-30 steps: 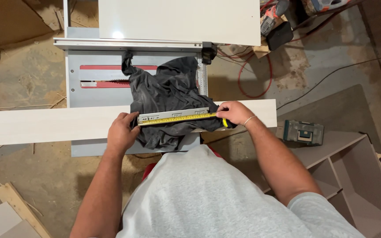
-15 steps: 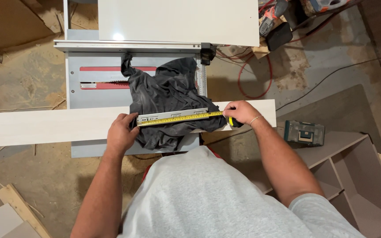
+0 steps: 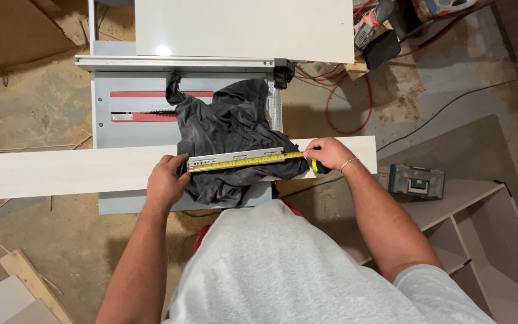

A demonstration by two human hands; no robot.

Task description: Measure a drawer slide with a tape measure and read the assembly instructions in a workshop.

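A long pale board (image 3: 61,171) lies across a grey table saw (image 3: 106,129). A dark crumpled cloth (image 3: 229,126) is draped over the board and saw top. On the cloth rests a metal drawer slide (image 3: 235,157) with a yellow tape measure blade (image 3: 244,162) stretched along its near edge. My left hand (image 3: 166,180) pins the left end of the slide and blade. My right hand (image 3: 326,155) grips the tape measure case at the right end, over the board.
A white panel (image 3: 244,27) lies beyond the saw fence. Red cord (image 3: 331,114), power tools (image 3: 370,27) and a green case (image 3: 416,181) sit on the floor at right. An open cabinet carcass (image 3: 481,240) stands lower right. Wood offcuts (image 3: 28,282) lie lower left.
My right hand has shifted slightly to the right along the board, drawing the tape a little longer. My left hand stays put on the slide's left end.
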